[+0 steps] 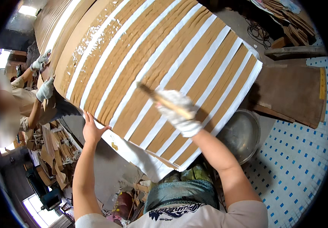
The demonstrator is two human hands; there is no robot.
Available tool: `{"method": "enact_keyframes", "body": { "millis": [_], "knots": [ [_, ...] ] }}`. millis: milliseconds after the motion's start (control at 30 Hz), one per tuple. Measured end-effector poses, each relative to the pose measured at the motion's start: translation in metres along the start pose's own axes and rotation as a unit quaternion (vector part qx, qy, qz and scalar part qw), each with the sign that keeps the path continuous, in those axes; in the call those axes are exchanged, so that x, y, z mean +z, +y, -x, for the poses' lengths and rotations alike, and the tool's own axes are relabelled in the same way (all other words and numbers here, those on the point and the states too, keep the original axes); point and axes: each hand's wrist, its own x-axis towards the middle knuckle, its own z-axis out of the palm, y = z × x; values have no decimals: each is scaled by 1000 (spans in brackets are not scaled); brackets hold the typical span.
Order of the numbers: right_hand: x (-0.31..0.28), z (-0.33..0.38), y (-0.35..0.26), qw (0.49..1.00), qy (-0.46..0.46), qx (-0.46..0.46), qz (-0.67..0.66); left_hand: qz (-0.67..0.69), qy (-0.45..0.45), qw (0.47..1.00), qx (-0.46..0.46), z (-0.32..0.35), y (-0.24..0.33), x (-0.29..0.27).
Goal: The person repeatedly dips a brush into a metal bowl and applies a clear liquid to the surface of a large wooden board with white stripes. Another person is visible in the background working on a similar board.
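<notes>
In front of me lies a large cardboard panel point(216, 80) with brown and white stripes. Its brown strips look wrinkled, and wet, glossy patches show toward the far left. My right hand point(177, 114), in a white glove, is closed around the wooden handle of a brush point(146, 90). The dark brush head is over the middle of the panel, slightly blurred; whether it touches cannot be told. At the panel's near-left edge rests my bare left hand point(92, 131), thumb and fingers spread. A loose white sheet point(133, 154) hangs along the near edge beside it.
A co-worker's gloved hands point(45, 89) touch the far-left edge. A metal basin point(242, 135) stands under the right side. Brown boards point(289, 93) lie further right, over a blue-dotted white sheet point(285, 159). Cardboard scraps point(55, 152) are piled at left.
</notes>
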Motion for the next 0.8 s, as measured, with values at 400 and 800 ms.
{"method": "enact_keyframes", "body": {
  "millis": [400, 800],
  "knots": [
    [-50, -193, 167, 963, 26, 202, 177, 15, 17, 999, 23, -8, -1, 10],
    [-50, -225, 263, 973, 102, 67, 198, 34, -14, 999, 12, -11, 16, -7]
  ]
}}
